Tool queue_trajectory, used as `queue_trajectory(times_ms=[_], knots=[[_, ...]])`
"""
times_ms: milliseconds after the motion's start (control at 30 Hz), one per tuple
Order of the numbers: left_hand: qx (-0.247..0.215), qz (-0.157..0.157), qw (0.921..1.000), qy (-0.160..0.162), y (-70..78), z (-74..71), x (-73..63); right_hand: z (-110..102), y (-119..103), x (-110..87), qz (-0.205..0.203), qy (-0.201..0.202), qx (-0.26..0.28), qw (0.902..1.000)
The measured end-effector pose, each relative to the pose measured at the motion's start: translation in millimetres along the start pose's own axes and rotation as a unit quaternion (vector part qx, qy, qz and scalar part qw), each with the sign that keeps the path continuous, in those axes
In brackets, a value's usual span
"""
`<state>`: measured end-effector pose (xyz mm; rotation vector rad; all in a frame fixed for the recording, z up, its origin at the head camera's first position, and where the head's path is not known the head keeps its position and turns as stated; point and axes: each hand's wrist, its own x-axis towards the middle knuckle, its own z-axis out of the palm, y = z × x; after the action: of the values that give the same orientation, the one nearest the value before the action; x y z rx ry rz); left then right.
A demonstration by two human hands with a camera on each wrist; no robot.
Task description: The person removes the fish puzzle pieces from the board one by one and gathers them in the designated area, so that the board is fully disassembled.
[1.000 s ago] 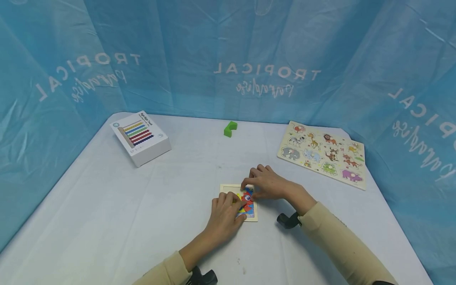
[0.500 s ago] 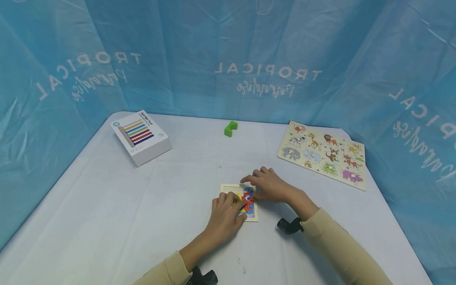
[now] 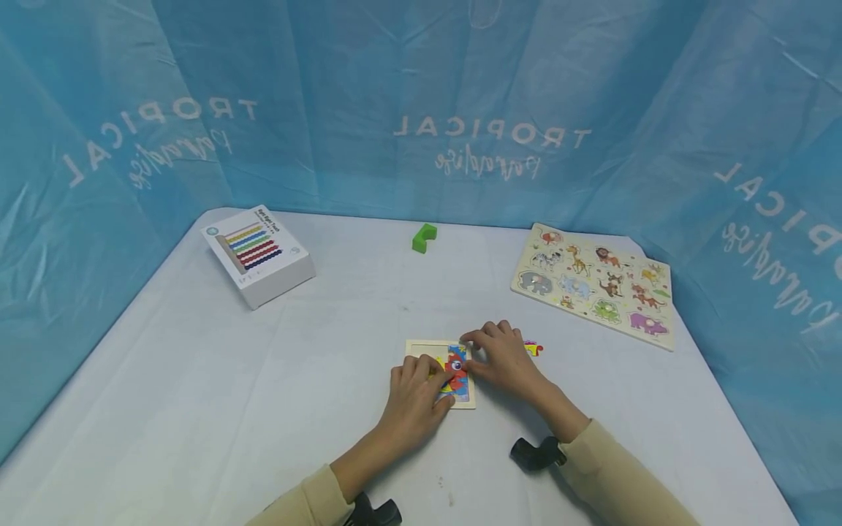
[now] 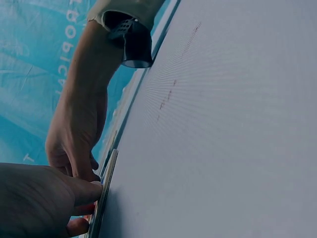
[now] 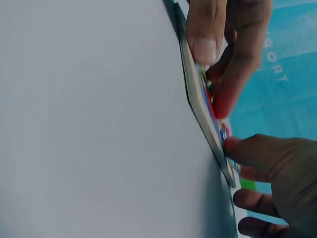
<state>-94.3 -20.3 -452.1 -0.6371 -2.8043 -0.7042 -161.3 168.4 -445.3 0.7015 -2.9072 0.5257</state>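
A small wooden tray puzzle [image 3: 424, 343] lies mid-table with a bright red, blue and yellow picture. My left hand [image 3: 411, 400] rests over its left part, thumb near the front edge and index finger on the red area; the pieces beneath are hidden. In the right wrist view, the left thumb and a fingertip press on the picture side. My right hand [image 3: 505, 361] is at the puzzle's right side, its thumb [image 5: 234, 145] touching the picture near the frame edge and its index fingertip by the far right corner. Behind this hand a pink and yellow puzzle piece [image 3: 533, 349] shows partly.
A white box [image 3: 283, 274] with a picture of coloured rows stands at the back left. A green block [image 3: 424, 238] lies at the far edge. At the back right is a wooden animal puzzle board [image 3: 595, 285]. A blue printed curtain [image 3: 355, 95] surrounds the table.
My right hand has drawn back slightly right and nearer, off the puzzle's upper right part, and the pink and yellow piece has come into sight. The left hand stays in place.
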Motion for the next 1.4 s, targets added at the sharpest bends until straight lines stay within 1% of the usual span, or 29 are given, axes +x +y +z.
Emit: queue_trajectory(times_ms=[167,400,500,700,900,1133,1300,1400], knots=[[-0.004,-0.002,1.0000,-0.003,-0.2,-0.1,-0.8,5,-4,-3.8,0.012,0.028,0.001,0.9995],[-0.002,-0.004,1.0000,-0.003,-0.5,1.3,-1.0,8,-8,-5.7,0.029,0.049,0.009,0.9984],[-0.001,-0.004,1.0000,-0.002,-0.5,1.3,-0.9,8,-9,-5.4,0.024,0.058,0.007,0.9980],[0.000,-0.001,1.0000,-0.001,-0.5,-0.4,-0.5,7,-10,-1.8,-0.007,0.065,-0.018,0.9977],[-0.001,0.000,1.0000,0.000,0.2,-0.8,0.0,5,-7,4.1,-0.012,0.046,-0.015,0.9988],[0.006,-0.002,1.0000,-0.002,0.4,1.8,-0.1,3,0,8.5,-0.004,-0.002,-0.001,1.0000],[0.002,-0.001,1.0000,-0.001,0.1,1.5,-0.2,0,6,11.9,-0.010,-0.034,0.020,0.9992],[0.004,-0.002,1.0000,-0.001,-0.1,1.6,-0.2,-2,8,14.7,-0.018,-0.048,0.021,0.9985]])
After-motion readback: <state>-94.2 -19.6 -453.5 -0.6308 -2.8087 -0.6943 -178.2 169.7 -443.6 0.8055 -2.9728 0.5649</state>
